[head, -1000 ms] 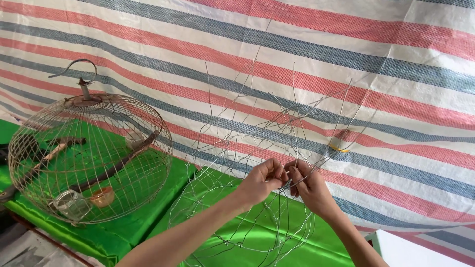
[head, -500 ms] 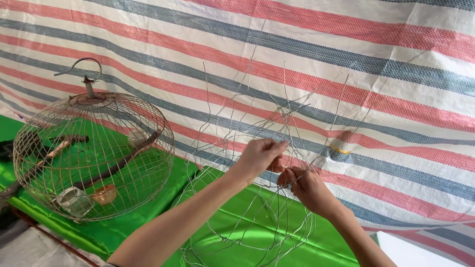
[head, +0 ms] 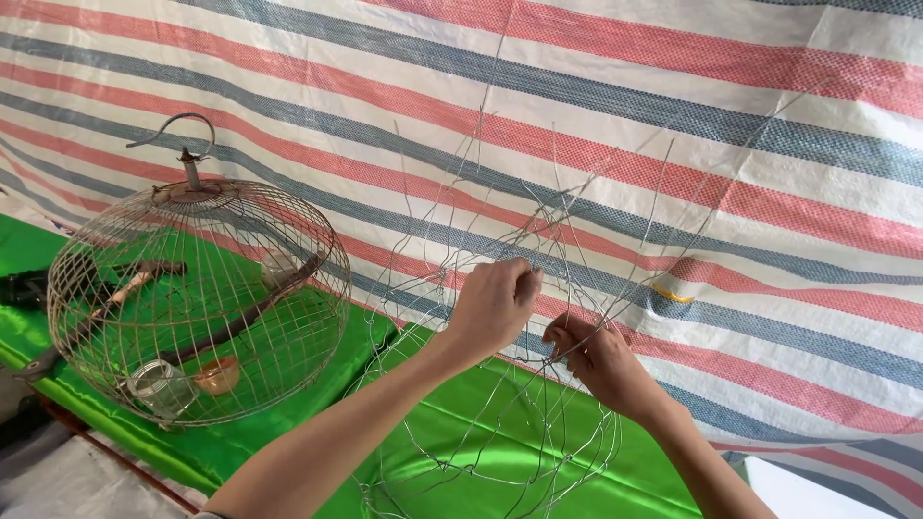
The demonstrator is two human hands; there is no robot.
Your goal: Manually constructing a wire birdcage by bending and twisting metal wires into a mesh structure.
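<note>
An unfinished cage frame of thin bare wires (head: 481,423) stands on the green cloth (head: 663,476), its loose upright wires fanning up in front of the striped tarp. My left hand (head: 492,306) pinches the wires near the top of the frame. Just to its right and lower, my right hand (head: 598,359) grips another wire with closed fingers. Both forearms reach in from the bottom of the view.
A finished round wire bird cage (head: 197,298) with a hook, wooden perches and small cups stands at the left on the green cloth. A red, white and blue striped tarp (head: 673,125) hangs behind. Dark tools (head: 24,286) lie at the far left edge.
My left hand has risen from beside the right hand to a higher point on the wires. The right hand stayed low on the frame. The view shifted slightly.
</note>
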